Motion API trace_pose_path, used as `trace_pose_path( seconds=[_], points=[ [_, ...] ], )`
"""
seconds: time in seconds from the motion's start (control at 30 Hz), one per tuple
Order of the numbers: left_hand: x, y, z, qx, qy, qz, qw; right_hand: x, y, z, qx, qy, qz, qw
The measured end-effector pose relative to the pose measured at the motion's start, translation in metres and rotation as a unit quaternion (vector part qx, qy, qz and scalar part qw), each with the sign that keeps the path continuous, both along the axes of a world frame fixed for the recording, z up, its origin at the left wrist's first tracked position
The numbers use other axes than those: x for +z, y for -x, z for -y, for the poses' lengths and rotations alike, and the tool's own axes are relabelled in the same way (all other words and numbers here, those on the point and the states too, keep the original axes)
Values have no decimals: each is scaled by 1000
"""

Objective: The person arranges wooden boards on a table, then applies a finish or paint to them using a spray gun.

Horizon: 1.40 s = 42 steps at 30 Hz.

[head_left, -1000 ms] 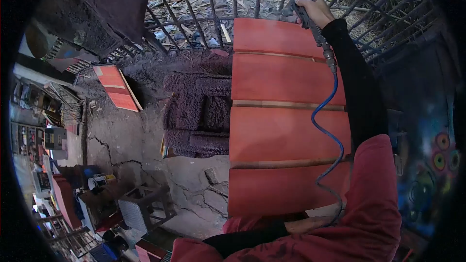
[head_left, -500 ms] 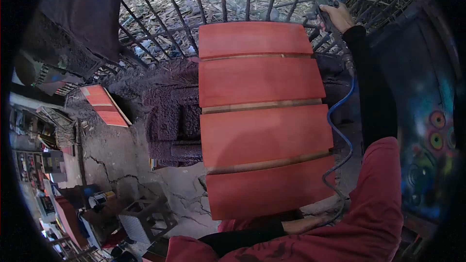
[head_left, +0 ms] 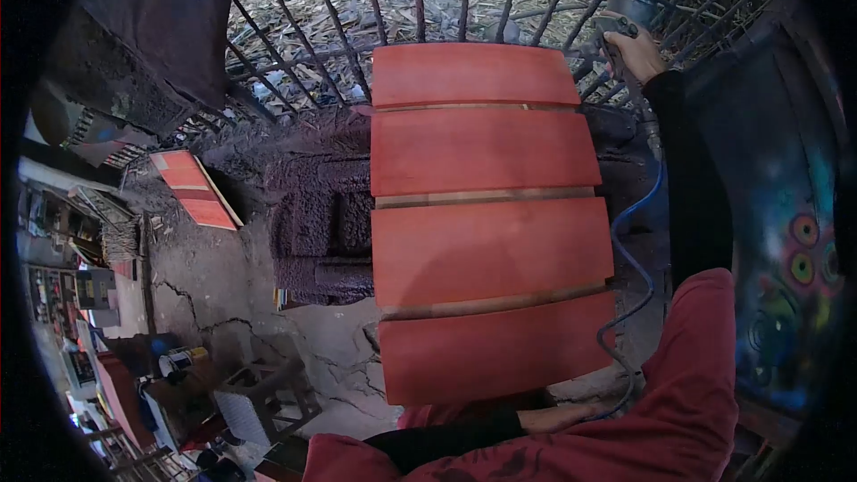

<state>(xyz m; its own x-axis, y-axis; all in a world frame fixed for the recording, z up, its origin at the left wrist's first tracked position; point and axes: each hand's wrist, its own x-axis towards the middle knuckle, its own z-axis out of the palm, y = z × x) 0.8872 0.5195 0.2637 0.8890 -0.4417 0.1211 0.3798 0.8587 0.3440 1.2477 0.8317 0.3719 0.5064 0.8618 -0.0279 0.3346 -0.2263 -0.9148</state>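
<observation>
Head view: right hand [head_left: 639,52] closed around spray gun [head_left: 618,11] beside red slatted panel [head_left: 486,223].

1. No writing, brand, number or sign can be read anywhere in the view.
2. The small cans and boxes at the lower left of the frame [head_left: 174,359] are too small and blurred to show any label.
3. The dark painted surface at the right edge [head_left: 803,259] carries coloured rings, not letters.
</observation>
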Motion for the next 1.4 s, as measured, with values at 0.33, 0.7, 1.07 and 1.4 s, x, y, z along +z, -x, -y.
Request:
trace_pose_path(
  seconds=[0.33, 0.7, 1.07, 1.4],
  points=[
    [3, 27, -14, -21, -114, -75, 990, -4, 87, -57, 100, -46, -12, 994],
    [-4, 50, -11, 63, -119, -75, 988, 1, 184, -108, 171, -89, -25, 981],
    [-5, 60, -9, 105, -123, -65, 985, 5, 211, -118, 231, -94, -83, 965],
    [-6, 41, 6, 116, -122, -31, 985, 6, 128, -68, 137, -53, -47, 988]
  ],
)
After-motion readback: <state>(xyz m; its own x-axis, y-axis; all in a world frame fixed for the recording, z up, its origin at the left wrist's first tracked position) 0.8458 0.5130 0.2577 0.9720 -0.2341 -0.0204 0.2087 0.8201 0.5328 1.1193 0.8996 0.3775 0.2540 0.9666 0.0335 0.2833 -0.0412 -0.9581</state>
